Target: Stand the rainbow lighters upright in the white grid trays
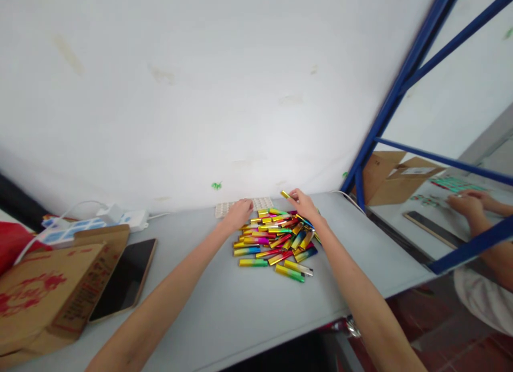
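Note:
A loose pile of shiny lighters (pixel 276 241) in gold, green, red, pink and blue lies on the grey table. Behind it, against the wall, is a pale tray (pixel 262 204) with rows of small holes. My left hand (pixel 240 212) is at the tray's front edge, left of the pile, its fingers curled closed; what is in them, if anything, is hidden. My right hand (pixel 302 203) is above the pile's back right side. Between its thumb and fingers it pinches a gold lighter (pixel 285 194), which points to the left.
On the left of the table (pixel 192 302) are an opened cardboard box (pixel 48 286), a dark tablet (pixel 124 276) and power strips (pixel 92 227) with white cables. A blue metal frame (pixel 385 110) rises on the right. Beyond it, another person's hands (pixel 468 201) work beside a carton (pixel 388 179).

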{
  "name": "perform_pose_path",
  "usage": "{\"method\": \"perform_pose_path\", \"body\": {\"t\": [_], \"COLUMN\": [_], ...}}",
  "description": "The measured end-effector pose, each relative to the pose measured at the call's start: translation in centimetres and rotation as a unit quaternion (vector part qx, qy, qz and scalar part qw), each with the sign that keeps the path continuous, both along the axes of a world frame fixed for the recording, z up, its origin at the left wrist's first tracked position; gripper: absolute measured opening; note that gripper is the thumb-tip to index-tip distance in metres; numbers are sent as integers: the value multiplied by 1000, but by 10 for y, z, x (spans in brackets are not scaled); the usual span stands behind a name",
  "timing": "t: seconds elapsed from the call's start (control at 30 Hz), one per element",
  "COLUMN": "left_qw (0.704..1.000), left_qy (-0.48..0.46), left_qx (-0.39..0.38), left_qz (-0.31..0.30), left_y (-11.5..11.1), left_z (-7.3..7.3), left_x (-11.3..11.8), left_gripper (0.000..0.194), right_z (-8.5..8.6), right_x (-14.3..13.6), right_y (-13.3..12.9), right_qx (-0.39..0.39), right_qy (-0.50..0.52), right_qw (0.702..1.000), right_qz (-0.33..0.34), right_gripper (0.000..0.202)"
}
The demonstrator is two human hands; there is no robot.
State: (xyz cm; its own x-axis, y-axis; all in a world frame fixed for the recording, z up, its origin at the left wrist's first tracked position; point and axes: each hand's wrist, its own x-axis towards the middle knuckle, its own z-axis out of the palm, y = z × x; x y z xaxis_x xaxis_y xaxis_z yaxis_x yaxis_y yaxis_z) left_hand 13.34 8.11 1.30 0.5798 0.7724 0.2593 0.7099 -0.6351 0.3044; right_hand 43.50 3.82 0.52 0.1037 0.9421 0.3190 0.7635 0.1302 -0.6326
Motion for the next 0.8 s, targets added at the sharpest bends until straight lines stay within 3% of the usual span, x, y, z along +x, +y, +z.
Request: {"method": "perform_pose_path", "body": {"t": [0.1,0.23,0.37,0.47,0.53,0.63,0.8], "left_qw": [999,994,991,991,992,992,993], "left_qy": [-52,-107,-131,-130,-123,-120,-109], "left_qx": [3,10,13,20,18,5,-8], "left_qz": [-4,5,-20,-25,-13,25,51], "left_y": [-3,-27,-86,-138,-168,-198,-214], "left_z": [9,31,57,66,63,44,6], "left_x": [-2,-25,-73,-112,-135,-165,-196], "left_gripper": [18,16,19,26,30,34,32], "right_z": [4,8,14,21,25,29,28], "right_x": [-3,-16,-33,-50,-62,-77,-88], "right_y": [-10,-27,-42,-51,-56,-63,-69], "right_qx": [90,150,139,144,143,140,134], "right_qy": [89,216,192,208,233,239,223], "right_qw": [991,965,971,967,961,960,964], "right_qz": [-34,13,39,42,43,45,61], "right_gripper": [30,45,45,45,47,53,58]}}
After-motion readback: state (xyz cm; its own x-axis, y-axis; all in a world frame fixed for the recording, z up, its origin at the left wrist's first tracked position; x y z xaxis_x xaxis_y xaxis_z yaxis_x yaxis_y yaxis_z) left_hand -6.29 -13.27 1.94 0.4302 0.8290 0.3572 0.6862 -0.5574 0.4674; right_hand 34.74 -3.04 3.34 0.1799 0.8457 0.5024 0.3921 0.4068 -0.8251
